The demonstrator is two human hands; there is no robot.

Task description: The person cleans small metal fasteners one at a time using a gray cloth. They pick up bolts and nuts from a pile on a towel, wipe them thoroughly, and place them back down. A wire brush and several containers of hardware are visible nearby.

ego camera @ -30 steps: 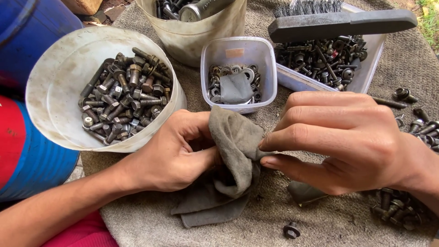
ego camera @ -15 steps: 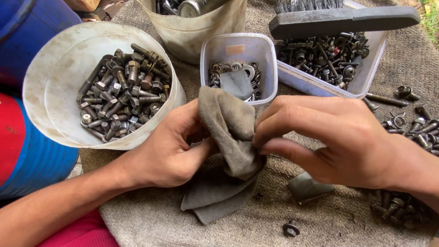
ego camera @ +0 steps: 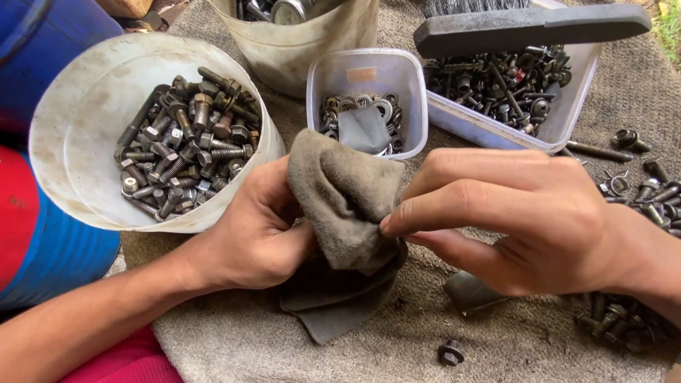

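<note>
Grey-brown mat (ego camera: 539,340) outdoors, tubs of bolts (ego camera: 184,142), a rag (ego camera: 344,191).

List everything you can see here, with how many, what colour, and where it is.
rag: one, grey-brown, centre, held between both hands
round tub: one, white, left, holding dark bolts
bolts: many, dark grey, inside the round tub
small square container: one, clear, behind the rag, holding washers
long container: one, clear, upper right, full of mixed hardware
brush: one, dark grey, lying across the long container
bucket: one, cream, top centre
loose bolts: several, dark, right on the cloth
nut: one, dark, bottom centre
ground cloth: one, grey-brown, under everything
barrel: one, blue, far left
left hand: gripping the rag
right hand: fingers pinching the rag
</note>
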